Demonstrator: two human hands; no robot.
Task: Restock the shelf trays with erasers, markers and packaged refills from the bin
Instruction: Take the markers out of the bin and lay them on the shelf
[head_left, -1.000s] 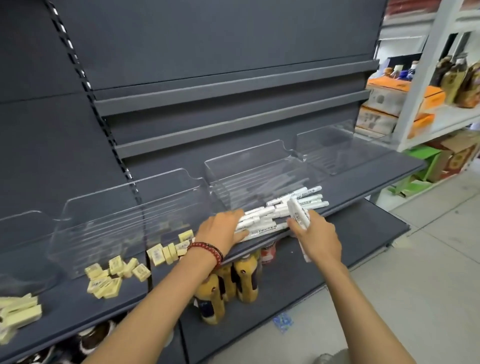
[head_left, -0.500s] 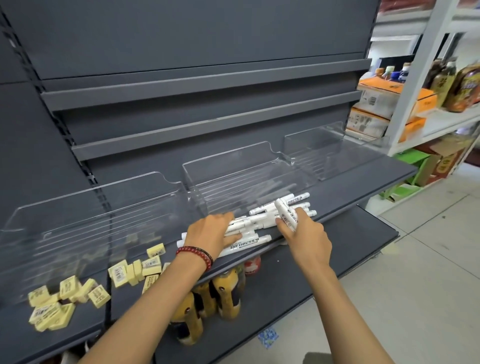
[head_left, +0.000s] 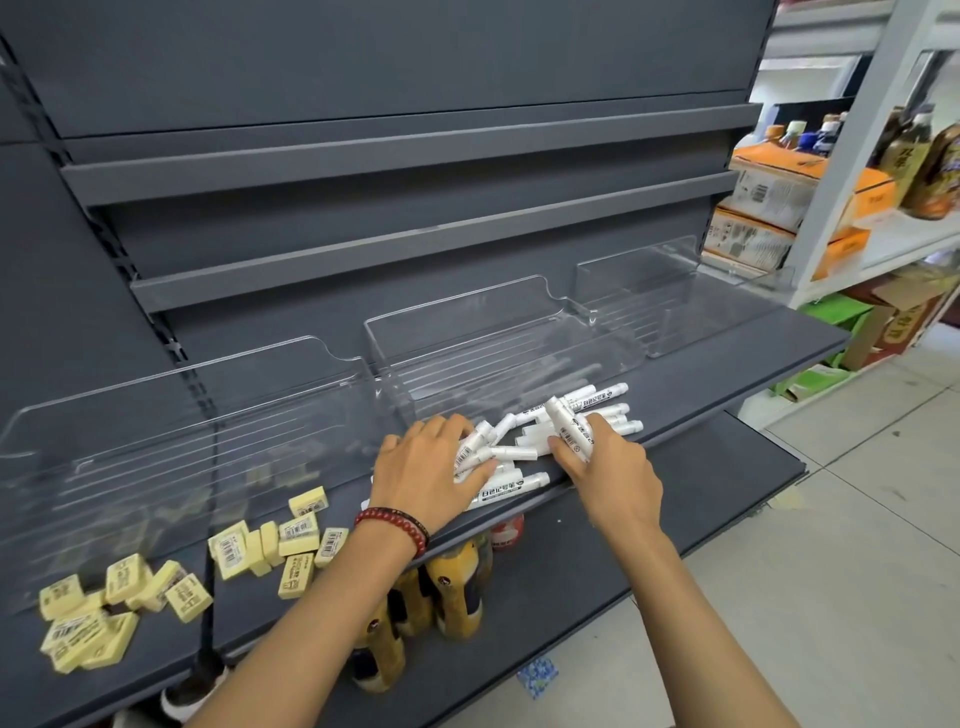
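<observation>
Several white markers (head_left: 597, 408) lie in a loose pile on the dark grey shelf (head_left: 727, 364), in front of the middle clear tray (head_left: 467, 322). My left hand (head_left: 431, 462) lies flat on the pile's left end, fingers spread over the markers. My right hand (head_left: 608, 462) grips one white marker (head_left: 569, 426), which points up and away from me. Yellow erasers (head_left: 291, 535) are scattered on the shelf to the left, in front of the left clear tray (head_left: 182, 395). No bin is in view.
A third clear tray (head_left: 675, 280) stands at the right end of the shelf. Bottles (head_left: 457, 587) stand on the lower shelf under my arms. A white rack at right holds orange boxes (head_left: 789, 182) and bottles. Tiled floor lies at lower right.
The view has shifted right, so the erasers sit further left. My right hand has brought its marker down onto the pile. My left hand stays on the markers, which now lie more spread.
</observation>
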